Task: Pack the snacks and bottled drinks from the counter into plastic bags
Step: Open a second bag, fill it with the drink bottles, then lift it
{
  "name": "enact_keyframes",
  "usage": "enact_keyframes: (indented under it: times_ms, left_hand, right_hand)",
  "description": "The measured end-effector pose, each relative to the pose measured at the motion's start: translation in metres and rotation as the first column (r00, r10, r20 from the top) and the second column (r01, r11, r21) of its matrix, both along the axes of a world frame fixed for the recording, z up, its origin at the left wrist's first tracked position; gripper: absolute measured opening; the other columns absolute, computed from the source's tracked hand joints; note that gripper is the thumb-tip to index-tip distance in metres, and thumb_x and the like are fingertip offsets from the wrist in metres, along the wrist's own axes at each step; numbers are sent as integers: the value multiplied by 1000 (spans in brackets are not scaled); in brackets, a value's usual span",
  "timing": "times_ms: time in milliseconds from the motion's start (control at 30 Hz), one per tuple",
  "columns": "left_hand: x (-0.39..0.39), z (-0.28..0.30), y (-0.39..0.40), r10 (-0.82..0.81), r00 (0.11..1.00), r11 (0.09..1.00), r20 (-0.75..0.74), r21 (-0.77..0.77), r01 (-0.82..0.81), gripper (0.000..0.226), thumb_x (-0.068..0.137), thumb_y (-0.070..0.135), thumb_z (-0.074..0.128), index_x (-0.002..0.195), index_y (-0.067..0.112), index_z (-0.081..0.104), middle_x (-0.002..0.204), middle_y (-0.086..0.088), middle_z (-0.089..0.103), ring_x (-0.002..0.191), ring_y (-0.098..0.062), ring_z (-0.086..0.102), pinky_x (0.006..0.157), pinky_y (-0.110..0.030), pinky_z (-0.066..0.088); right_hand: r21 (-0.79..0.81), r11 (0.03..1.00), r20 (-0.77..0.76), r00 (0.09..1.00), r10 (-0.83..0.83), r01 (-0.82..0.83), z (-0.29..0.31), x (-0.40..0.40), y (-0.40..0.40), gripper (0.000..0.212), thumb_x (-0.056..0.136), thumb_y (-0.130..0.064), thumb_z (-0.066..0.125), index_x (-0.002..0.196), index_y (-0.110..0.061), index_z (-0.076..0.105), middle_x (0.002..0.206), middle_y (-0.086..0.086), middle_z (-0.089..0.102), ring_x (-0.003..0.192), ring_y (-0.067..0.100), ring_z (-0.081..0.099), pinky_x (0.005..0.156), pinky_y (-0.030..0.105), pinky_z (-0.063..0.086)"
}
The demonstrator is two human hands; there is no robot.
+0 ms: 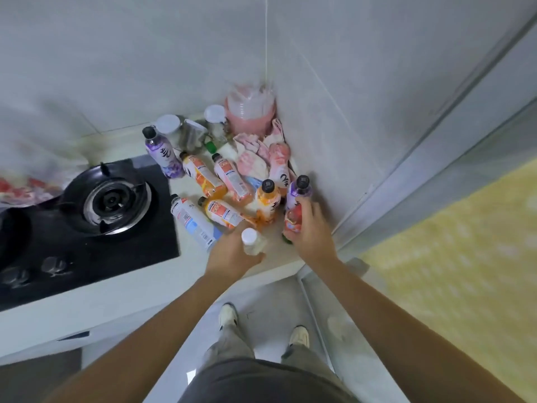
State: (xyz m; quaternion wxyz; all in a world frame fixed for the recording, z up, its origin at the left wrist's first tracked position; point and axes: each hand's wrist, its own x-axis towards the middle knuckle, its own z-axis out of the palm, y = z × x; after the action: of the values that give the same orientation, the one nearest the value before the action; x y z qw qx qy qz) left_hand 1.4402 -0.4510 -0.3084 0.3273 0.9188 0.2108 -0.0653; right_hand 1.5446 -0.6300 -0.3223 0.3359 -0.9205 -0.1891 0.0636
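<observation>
At the counter (279, 258) edge, left hand (232, 253) grips the white-capped bottle (252, 242), right hand (309, 228) grips the red bottle (293, 221) — lift both straight up, clear of upright neighbours — then bag.

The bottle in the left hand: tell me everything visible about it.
The bottle is small, clear plastic by the look of it, with a round white cap on top and pale, cloudy contents. It stands roughly upright near the counter's front edge. The left hand grips its body from below and behind, covering the lower part. No label can be made out.
</observation>
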Motion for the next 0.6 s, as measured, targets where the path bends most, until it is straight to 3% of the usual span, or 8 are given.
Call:
enact_keyframes:
  times_ms: [100,300,467,600]
  left_hand:
    - [-9,0,-9,92,996,995,14,40,-93,50,78,47,80,116,30,51,98,4,70,89,-26,66,73,-37,56]
    - [-50,12,-11,272,962,962,28,20,-273,47,77,53,78,112,34,54,87,7,65,78,-23,63,63,-33,51]
    - [-111,18,13,418,908,908,34,-2,-419,44,71,61,73,99,36,50,84,10,68,76,-18,66,65,-35,55]
    - [-175,30,45,538,840,843,69,-12,-538,46,68,60,76,99,33,54,85,11,68,81,-17,64,69,-37,57]
  right_hand:
    - [-11,1000,21,1000,20,-20,3,2,-8,80,72,-19,91,136,-20,44,125,9,54,109,36,60,89,43,51]
    - [-42,972,67,970,232,-229,20,-29,-3,75,74,-31,90,135,-21,47,129,5,59,114,32,61,86,43,54]
    - [-37,912,96,907,411,-410,35,-73,42,74,74,-36,88,133,-24,45,129,3,59,113,31,61,84,44,55]
    - [-43,833,130,824,552,-551,52,-117,98,68,74,-38,85,128,-25,47,119,1,62,109,26,59,84,42,55]
